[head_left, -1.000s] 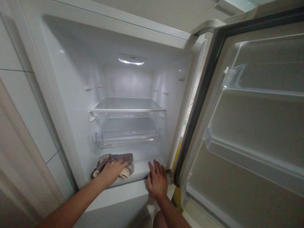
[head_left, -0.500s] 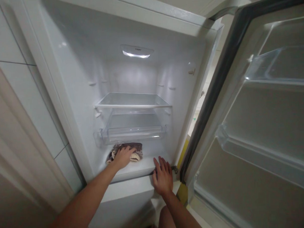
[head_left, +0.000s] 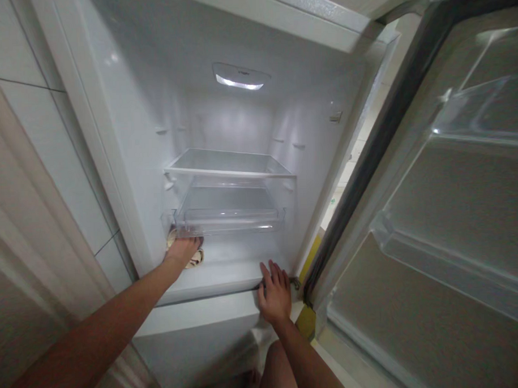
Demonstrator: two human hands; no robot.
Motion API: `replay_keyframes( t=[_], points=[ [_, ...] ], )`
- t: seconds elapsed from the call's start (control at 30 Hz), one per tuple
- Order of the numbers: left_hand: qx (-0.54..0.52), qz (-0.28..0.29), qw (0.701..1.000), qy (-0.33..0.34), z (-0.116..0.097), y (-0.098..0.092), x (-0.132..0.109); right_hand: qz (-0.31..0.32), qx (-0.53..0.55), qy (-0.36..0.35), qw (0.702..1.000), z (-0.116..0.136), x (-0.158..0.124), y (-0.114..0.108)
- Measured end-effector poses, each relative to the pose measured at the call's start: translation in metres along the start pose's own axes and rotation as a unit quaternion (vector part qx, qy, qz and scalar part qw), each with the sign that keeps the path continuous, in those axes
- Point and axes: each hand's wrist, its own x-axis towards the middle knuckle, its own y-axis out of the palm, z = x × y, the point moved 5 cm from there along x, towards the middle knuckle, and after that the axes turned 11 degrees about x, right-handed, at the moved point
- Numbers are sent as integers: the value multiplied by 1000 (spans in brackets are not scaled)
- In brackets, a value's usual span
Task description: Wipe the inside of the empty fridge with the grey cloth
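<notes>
My left hand (head_left: 182,250) reaches deep into the open fridge and presses a patterned cloth (head_left: 196,258) onto the fridge floor (head_left: 231,263), at the left under the clear drawer (head_left: 228,217). Most of the cloth is hidden by the hand and the drawer front. My right hand (head_left: 274,292) rests flat on the fridge's front lip, fingers spread, near the lower door hinge. It holds nothing.
A glass shelf (head_left: 228,164) sits above the clear drawer, and a lamp (head_left: 240,78) glows at the top. The open door (head_left: 446,210) with clear door bins stands at the right. A tiled wall (head_left: 31,139) runs along the left.
My left hand has pushed the cloth from the front left of the fridge floor back and further left, under the drawer. My right hand has stayed on the front lip.
</notes>
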Motion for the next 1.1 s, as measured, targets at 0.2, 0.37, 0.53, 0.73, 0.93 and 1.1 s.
replay_keyframes(
  t=[0.2, 0.37, 0.53, 0.73, 0.93, 1.1],
  points=[
    [28, 15, 999, -28, -16, 13, 11, -5, -1, -12, 1000, -1, -1, 1],
    [64, 28, 997, -45, -26, 4, 5, -15, 10, -14, 1000, -2, -1, 1],
    [52, 26, 998, -33, -51, -7, -39, -22, 18, -20, 999, -1, -1, 0],
    [3, 51, 999, 5, -43, -17, -80, -20, 19, -11, 1000, 0, -2, 1],
    [-101, 27, 992, 77, -114, -33, -48, -32, 21, -13, 999, 0, -3, 4],
    [-158, 19, 978, 133, -188, -43, -26, -39, 9, -37, 999, -2, -4, 8]
  ],
)
